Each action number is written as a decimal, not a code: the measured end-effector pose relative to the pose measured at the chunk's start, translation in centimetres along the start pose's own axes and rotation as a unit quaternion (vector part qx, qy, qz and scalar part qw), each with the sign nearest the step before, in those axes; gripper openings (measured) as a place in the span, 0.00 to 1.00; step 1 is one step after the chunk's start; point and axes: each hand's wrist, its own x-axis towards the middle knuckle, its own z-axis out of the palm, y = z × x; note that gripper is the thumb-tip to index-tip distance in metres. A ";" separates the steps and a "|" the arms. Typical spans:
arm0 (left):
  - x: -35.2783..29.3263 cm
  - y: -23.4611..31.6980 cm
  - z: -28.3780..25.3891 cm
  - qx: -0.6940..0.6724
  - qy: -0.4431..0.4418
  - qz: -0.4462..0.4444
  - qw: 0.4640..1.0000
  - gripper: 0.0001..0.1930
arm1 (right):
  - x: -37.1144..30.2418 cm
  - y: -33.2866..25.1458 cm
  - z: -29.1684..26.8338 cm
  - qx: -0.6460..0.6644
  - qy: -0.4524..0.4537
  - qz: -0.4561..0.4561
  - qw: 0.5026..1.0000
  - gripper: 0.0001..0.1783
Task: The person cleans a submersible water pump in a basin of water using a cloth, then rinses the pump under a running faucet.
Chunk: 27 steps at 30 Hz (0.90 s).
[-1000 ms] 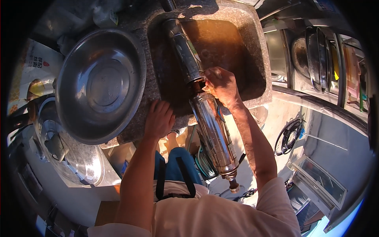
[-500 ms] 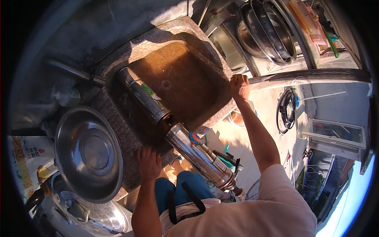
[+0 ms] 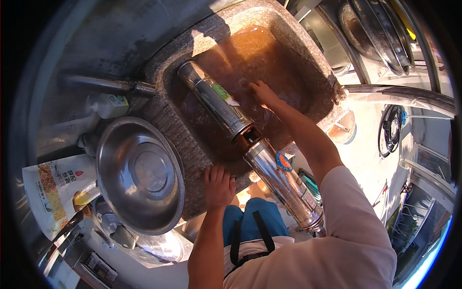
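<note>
A long stainless-steel submersible pump (image 3: pixel 219 107) lies slanted across the stone sink (image 3: pixel 163 60), its near half reaching out over the front rim towards me. Its two shiny cylinders join at a rusty open gap. Brown water (image 3: pixel 211 62) stands in the basin. My right hand (image 3: pixel 263 94) is down in the basin to the right of the pump, near the drain, with curled fingers; anything between the fingertips is hidden. Flat on the sink's front left edge, my left hand (image 3: pixel 220 187) rests with its fingers stretched out, left of the pump.
On the left a large steel basin (image 3: pixel 144 178) stands by the sink's ribbed ledge, beside a printed bag (image 3: pixel 62 192) and a plastic bottle (image 3: pixel 109 105). More steel bowls (image 3: pixel 370 33) lean in a rack at upper right. A coiled black hose (image 3: pixel 391 127) is beyond.
My right hand has left the sink's right rim and moved left, down into the basin. My left hand stays on the front edge. The whole view has shifted, with the pump still lying across the sink.
</note>
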 end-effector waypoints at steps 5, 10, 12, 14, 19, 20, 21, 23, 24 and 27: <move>-0.3 -0.4 0.9 -0.033 -0.006 -0.019 0.999 0.17 | 3.9 -0.1 1.7 0.095 0.100 0.045 0.989 0.14; -1.3 -0.9 1.0 -0.033 -0.004 -0.016 0.999 0.17 | 6.8 0.8 2.5 0.124 0.139 0.074 0.980 0.16; 0.4 0.1 0.8 -0.060 -0.004 0.001 0.998 0.17 | 8.7 5.9 2.1 0.199 0.142 0.115 0.963 0.18; -1.5 -0.9 0.2 -0.048 -0.024 -0.026 0.998 0.17 | 8.0 -0.2 3.3 0.118 0.081 0.124 0.982 0.19; -0.4 -0.5 1.4 -0.004 0.001 0.015 1.000 0.18 | 6.4 -2.8 -2.3 0.020 -0.002 0.121 0.992 0.26; -1.4 -1.0 0.7 -0.008 -0.009 0.029 1.000 0.18 | 5.4 -7.2 -3.2 0.029 -0.020 0.128 0.991 0.21; -0.7 -0.3 0.6 0.003 0.004 0.033 0.999 0.18 | 4.3 -5.5 -3.6 0.133 0.038 0.096 0.986 0.17; -0.4 -0.6 0.4 0.018 0.014 0.057 0.998 0.18 | 2.6 -7.3 -5.5 0.010 -0.008 0.085 0.996 0.13; -0.6 -0.6 1.0 0.023 0.019 0.047 0.998 0.18 | 0.6 -6.7 -6.7 -0.014 -0.015 0.034 0.999 0.10; 0.3 0.9 2.7 0.017 0.037 0.106 0.994 0.18 | -6.4 -3.1 -10.6 0.156 0.018 0.219 0.963 0.22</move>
